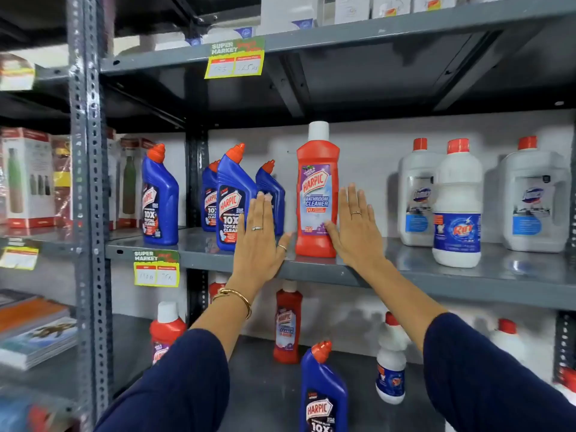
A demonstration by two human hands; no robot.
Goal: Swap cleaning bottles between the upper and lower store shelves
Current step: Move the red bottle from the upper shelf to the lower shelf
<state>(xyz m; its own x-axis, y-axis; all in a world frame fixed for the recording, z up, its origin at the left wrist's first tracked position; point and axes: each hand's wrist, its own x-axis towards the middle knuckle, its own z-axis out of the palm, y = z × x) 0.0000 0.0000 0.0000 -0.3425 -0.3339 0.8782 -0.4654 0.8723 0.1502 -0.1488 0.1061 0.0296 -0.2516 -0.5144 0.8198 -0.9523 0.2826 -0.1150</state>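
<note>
A red Harpic bathroom cleaner bottle (317, 194) with a white cap stands upright on the upper shelf (405, 275). My left hand (260, 241) is flat and open just left of it, thumb near its base. My right hand (353, 226) is open on the bottle's right side, thumb touching its lower edge. Neither hand grips it. Several blue Harpic bottles (230, 198) stand to the left on the same shelf. On the lower shelf (265, 385) stand a blue Harpic bottle (324, 391), two red ones (288, 325) and a white Rin bottle (392, 360).
White Rin (457, 204) and Domex bottles (534, 194) fill the upper shelf's right side. A perforated grey upright (88, 198) bounds the bay on the left, with boxed flasks (28, 179) and books (34, 332) beyond. Yellow price tags (156, 269) hang on the shelf edges.
</note>
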